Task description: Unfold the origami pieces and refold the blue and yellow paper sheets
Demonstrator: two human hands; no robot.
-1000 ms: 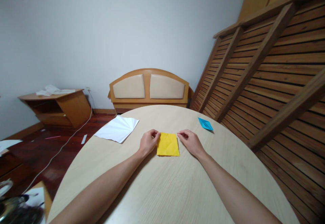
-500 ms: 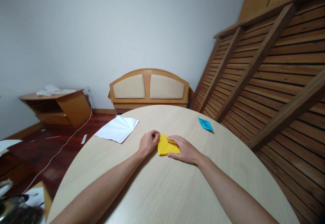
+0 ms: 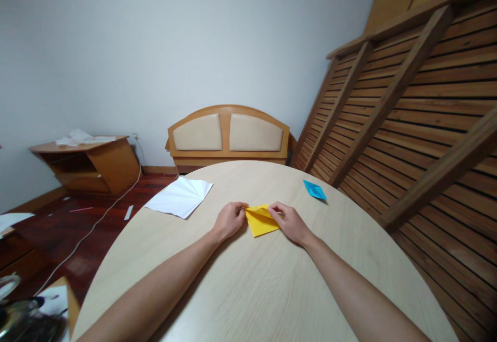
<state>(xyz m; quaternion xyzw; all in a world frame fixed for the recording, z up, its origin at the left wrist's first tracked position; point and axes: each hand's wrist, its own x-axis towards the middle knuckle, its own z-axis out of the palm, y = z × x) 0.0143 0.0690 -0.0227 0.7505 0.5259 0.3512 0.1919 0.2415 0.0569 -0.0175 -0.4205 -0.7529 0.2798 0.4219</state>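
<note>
A piece of folded yellow paper (image 3: pixel 261 224) lies between my hands on the round wooden table (image 3: pixel 233 290). Its far edge is lifted a little, so a flap stands apart from the layer below. My left hand (image 3: pixel 230 220) pinches the far left corner. The fingers of my right hand (image 3: pixel 290 222) are closed on the right side of the flap; their tips partly cover the paper there. To the right and farther off, a folded blue paper (image 3: pixel 315 190) rests on the tabletop, touched by neither hand.
A creased white sheet (image 3: pixel 180 196) lies at the table's left edge. Beyond the table stands a headboard (image 3: pixel 227 153). Wooden slatted panels (image 3: pixel 388 109) lean along the right side. A low cabinet (image 3: pixel 112 166) and a cable (image 3: pixel 95 228) are on the left.
My right hand has gone from spread over the yellow paper to pinching its right side. The paper has turned slightly and its far flap has come up. My left hand keeps its corner.
</note>
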